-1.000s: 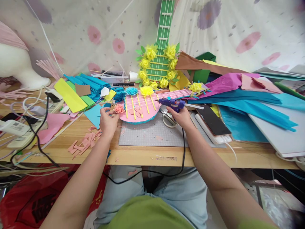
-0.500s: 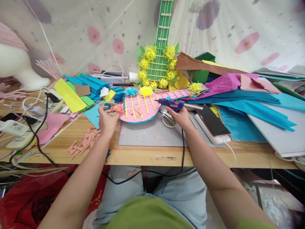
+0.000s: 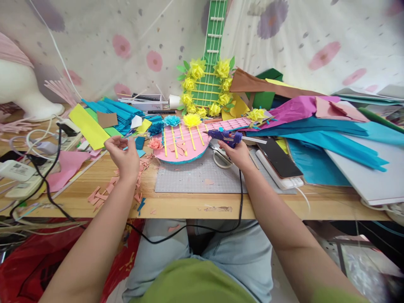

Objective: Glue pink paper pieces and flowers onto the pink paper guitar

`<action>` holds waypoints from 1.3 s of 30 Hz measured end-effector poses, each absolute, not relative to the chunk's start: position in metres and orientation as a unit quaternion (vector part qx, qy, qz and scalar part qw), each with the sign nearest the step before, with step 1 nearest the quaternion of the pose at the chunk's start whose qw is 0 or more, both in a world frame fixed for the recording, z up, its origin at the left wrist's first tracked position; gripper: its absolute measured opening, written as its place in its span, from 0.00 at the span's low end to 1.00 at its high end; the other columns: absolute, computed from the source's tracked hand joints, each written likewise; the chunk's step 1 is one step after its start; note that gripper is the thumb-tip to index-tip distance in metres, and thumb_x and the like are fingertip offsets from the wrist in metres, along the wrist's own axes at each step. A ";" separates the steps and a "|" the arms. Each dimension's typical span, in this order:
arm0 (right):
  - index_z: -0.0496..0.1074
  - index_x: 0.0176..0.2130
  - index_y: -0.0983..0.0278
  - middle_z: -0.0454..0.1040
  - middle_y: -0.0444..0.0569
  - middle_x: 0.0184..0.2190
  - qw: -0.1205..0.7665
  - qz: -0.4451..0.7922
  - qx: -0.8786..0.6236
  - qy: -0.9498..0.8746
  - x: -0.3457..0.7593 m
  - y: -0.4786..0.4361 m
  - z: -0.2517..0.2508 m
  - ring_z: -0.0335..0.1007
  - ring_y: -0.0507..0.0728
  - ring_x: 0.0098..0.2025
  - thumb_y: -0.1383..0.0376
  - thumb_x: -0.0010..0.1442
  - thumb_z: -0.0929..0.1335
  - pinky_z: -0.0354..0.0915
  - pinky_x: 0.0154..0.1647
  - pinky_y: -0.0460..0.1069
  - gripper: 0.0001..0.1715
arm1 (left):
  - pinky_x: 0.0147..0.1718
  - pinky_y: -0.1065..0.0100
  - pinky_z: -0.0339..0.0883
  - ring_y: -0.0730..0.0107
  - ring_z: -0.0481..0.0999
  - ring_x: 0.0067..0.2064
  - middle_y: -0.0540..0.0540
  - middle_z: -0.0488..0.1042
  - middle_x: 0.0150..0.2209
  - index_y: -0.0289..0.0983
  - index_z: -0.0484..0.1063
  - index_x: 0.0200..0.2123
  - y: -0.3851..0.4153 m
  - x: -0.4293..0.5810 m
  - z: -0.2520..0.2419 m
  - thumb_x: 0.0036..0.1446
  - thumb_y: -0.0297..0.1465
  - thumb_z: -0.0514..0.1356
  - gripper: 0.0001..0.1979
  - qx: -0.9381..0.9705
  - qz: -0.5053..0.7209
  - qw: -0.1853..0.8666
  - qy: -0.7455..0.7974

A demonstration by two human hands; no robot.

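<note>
Pink paper guitar point(image 3: 192, 155) lies mid-desk in front of you, body over the grey cutting mat point(image 3: 186, 180), neck angled off to the right; at far left, a white head form point(image 3: 22, 90) stands behind tangled cables point(image 3: 47, 179); your left hand point(image 3: 123, 156), bare and lifted near salmon paper scraps point(image 3: 102, 194), has its thumb parted from curled fingers, nothing visible between them; just beside it, a salmon flower point(image 3: 155, 143) sits at the guitar's edge, then blue point(image 3: 172, 120) and yellow point(image 3: 191, 120) blooms; behind rises a green guitar point(image 3: 213, 52); your right hand point(image 3: 238, 155), well apart from the left, is clamped around a purple glue gun point(image 3: 225, 136), nozzle pointing left over the body, contact unclear; scissors point(image 3: 221, 160) lie below it, a dark phone point(image 3: 280, 159) to the right.
</note>
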State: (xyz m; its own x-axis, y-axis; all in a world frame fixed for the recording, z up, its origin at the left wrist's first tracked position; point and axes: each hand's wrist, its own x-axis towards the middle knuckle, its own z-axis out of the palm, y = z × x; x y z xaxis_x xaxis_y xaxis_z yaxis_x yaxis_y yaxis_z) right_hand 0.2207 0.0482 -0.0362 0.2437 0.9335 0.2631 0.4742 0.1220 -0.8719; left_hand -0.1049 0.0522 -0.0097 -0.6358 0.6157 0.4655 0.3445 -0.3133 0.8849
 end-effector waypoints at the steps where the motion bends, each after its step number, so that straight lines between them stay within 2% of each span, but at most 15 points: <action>1: 0.75 0.33 0.66 0.73 0.49 0.23 0.490 0.236 -0.618 -0.567 0.221 0.048 -0.036 0.70 0.58 0.30 0.46 0.46 0.70 0.63 0.28 0.50 0.27 | 0.34 0.70 0.67 0.75 0.73 0.34 0.52 0.64 0.32 0.38 0.55 0.38 0.049 -0.104 -0.008 0.50 0.20 0.56 0.15 0.407 0.711 0.114 0.562; 4: 0.75 0.33 0.66 0.74 0.49 0.24 0.488 0.238 -0.623 -0.563 0.221 0.049 -0.037 0.70 0.58 0.31 0.46 0.45 0.70 0.64 0.28 0.50 0.27 | 0.29 0.72 0.66 0.76 0.73 0.24 0.57 0.63 0.23 0.38 0.54 0.35 0.039 -0.101 0.001 0.52 0.19 0.51 0.10 0.397 0.749 0.159 0.507; 7: 0.75 0.31 0.66 0.74 0.50 0.25 0.484 0.245 -0.627 -0.560 0.221 0.049 -0.037 0.71 0.59 0.32 0.46 0.45 0.71 0.64 0.29 0.50 0.26 | 0.19 0.73 0.61 0.78 0.59 0.11 0.63 0.56 0.13 0.39 0.56 0.34 0.031 -0.098 0.009 0.49 0.19 0.51 0.11 0.440 0.751 0.190 0.455; 10: 0.75 0.30 0.65 0.74 0.50 0.25 0.486 0.249 -0.624 -0.559 0.220 0.049 -0.037 0.71 0.59 0.32 0.47 0.45 0.70 0.64 0.28 0.50 0.25 | 0.13 0.74 0.54 0.77 0.52 0.09 0.64 0.55 0.10 0.40 0.57 0.33 0.030 -0.099 0.011 0.46 0.20 0.53 0.11 0.476 0.714 0.218 0.465; 13: 0.74 0.30 0.65 0.73 0.50 0.24 0.483 0.248 -0.622 -0.563 0.220 0.048 -0.036 0.70 0.59 0.31 0.46 0.46 0.70 0.63 0.27 0.50 0.24 | 0.12 0.75 0.47 0.78 0.53 0.10 0.62 0.56 0.10 0.40 0.59 0.32 0.033 -0.105 0.007 0.46 0.23 0.55 0.10 0.509 0.652 0.244 0.507; 16: 0.75 0.30 0.66 0.72 0.49 0.23 0.483 0.239 -0.623 -0.568 0.220 0.048 -0.036 0.69 0.58 0.30 0.45 0.46 0.70 0.63 0.27 0.50 0.26 | 0.14 0.75 0.47 0.80 0.54 0.13 0.61 0.55 0.13 0.39 0.63 0.32 0.035 -0.113 -0.001 0.44 0.25 0.59 0.10 0.594 0.554 0.267 0.518; 19: 0.75 0.30 0.66 0.72 0.49 0.22 0.480 0.224 -0.628 -0.570 0.220 0.048 -0.035 0.69 0.58 0.29 0.44 0.46 0.69 0.63 0.28 0.50 0.28 | 0.19 0.76 0.55 0.78 0.61 0.20 0.58 0.59 0.18 0.39 0.67 0.35 0.033 -0.117 -0.005 0.41 0.28 0.63 0.14 0.680 0.450 0.260 0.518; 21: 0.75 0.30 0.66 0.72 0.49 0.21 0.477 0.220 -0.628 -0.574 0.220 0.047 -0.035 0.69 0.58 0.30 0.44 0.46 0.69 0.63 0.28 0.50 0.28 | 0.25 0.74 0.63 0.76 0.68 0.26 0.54 0.66 0.25 0.39 0.70 0.39 0.030 -0.115 -0.003 0.42 0.31 0.63 0.17 0.707 0.408 0.250 0.521; 24: 0.75 0.30 0.65 0.72 0.49 0.21 0.477 0.217 -0.624 -0.579 0.220 0.047 -0.036 0.70 0.59 0.30 0.44 0.46 0.69 0.63 0.29 0.50 0.27 | 0.29 0.71 0.67 0.71 0.73 0.32 0.48 0.74 0.34 0.40 0.72 0.44 0.026 -0.105 0.005 0.45 0.35 0.62 0.20 0.716 0.370 0.238 0.543; 28: 0.75 0.29 0.66 0.74 0.50 0.23 0.473 0.224 -0.633 -0.571 0.218 0.047 -0.035 0.70 0.59 0.29 0.44 0.45 0.70 0.63 0.29 0.50 0.28 | 0.32 0.68 0.67 0.68 0.74 0.31 0.49 0.77 0.30 0.41 0.76 0.40 0.028 -0.085 0.017 0.47 0.35 0.62 0.15 0.725 0.305 0.175 0.592; 34: 0.75 0.29 0.66 0.76 0.51 0.25 0.471 0.224 -0.635 -0.569 0.217 0.047 -0.035 0.71 0.59 0.30 0.43 0.44 0.70 0.63 0.32 0.51 0.29 | 0.36 0.65 0.65 0.59 0.77 0.41 0.50 0.79 0.30 0.44 0.75 0.43 0.038 -0.059 0.023 0.46 0.35 0.65 0.17 0.715 0.200 0.098 0.663; 39: 0.76 0.32 0.66 0.77 0.52 0.27 0.473 0.225 -0.625 -0.579 0.216 0.047 -0.035 0.72 0.60 0.32 0.45 0.46 0.70 0.64 0.34 0.52 0.27 | 0.33 0.66 0.65 0.65 0.75 0.33 0.51 0.75 0.27 0.40 0.73 0.44 0.040 -0.047 0.017 0.49 0.31 0.60 0.16 0.752 0.217 0.102 0.615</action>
State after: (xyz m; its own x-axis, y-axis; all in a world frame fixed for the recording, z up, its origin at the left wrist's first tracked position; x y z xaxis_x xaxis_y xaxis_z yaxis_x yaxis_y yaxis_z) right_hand 0.2163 0.0468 -0.0352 0.2292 0.9361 0.2668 0.5107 0.1177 -0.8517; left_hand -0.0473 0.0398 0.0170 0.1506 0.9682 0.1997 0.8795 -0.2234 0.4202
